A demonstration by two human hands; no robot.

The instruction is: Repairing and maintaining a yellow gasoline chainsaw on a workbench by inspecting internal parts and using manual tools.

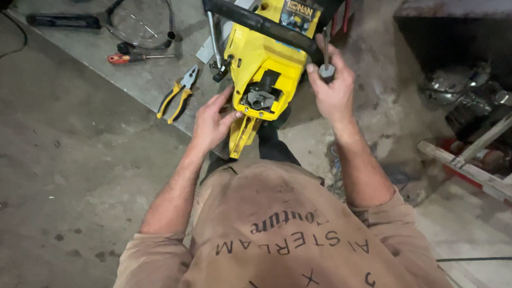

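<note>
A yellow chainsaw body [263, 51] with a black handle bar [262, 24] rests on the edge of a grey metal sheet [144, 80]. Its rear cover is off, showing grey engine parts [260, 98]. My left hand [212, 122] presses against the saw's lower left side, thumb near the opening. My right hand [331, 86] is closed around a grey-handled tool [326, 66], held upright beside the saw's right edge.
Yellow-and-black pliers [176, 94] lie left of the saw. A red-handled screwdriver [131, 57], a black cable loop [147, 28] and a dark tool [60, 20] lie farther back. Metal scrap [467, 94] and wooden slats [482, 174] sit at the right on the concrete floor.
</note>
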